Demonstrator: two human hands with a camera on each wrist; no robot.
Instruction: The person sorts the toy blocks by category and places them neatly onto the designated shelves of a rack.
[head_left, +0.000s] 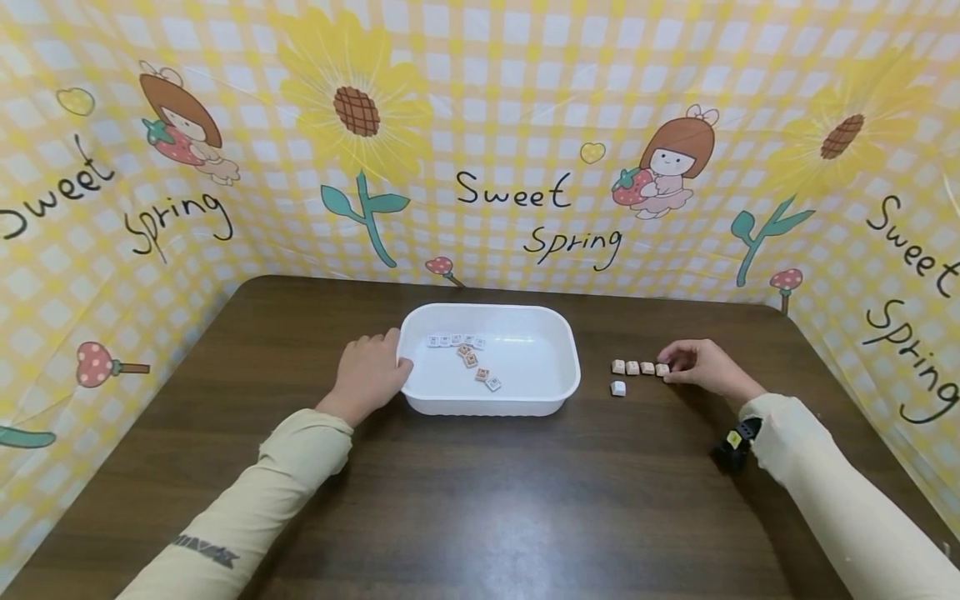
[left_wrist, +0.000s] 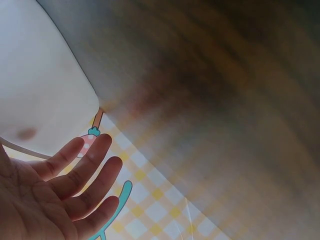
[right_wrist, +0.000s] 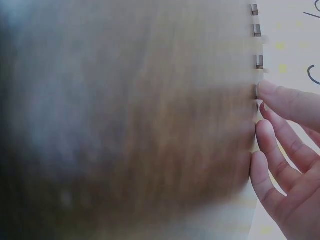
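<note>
A white plastic tray (head_left: 489,407) stands mid-table, with several white and orange keycaps (head_left: 470,360) lying inside. At its left wall is my left hand (head_left: 367,375), its thumb over the rim and its fingers outside. In the left wrist view these fingers (left_wrist: 102,172) are loosely bent beside the tray. Right of the tray, several pale keycaps (head_left: 633,367) form a short row. My right hand (head_left: 705,367) pinches the rightmost keycap (head_left: 662,370) between thumb and fingers. One white keycap (head_left: 618,388) sits in front of the row's left end.
The dark wooden table (head_left: 480,500) extends in front of and beside the tray. A yellow checked cloth (head_left: 510,125) with printed flowers and figures hangs along the back and both sides. A black device (head_left: 735,450) is strapped at my right wrist.
</note>
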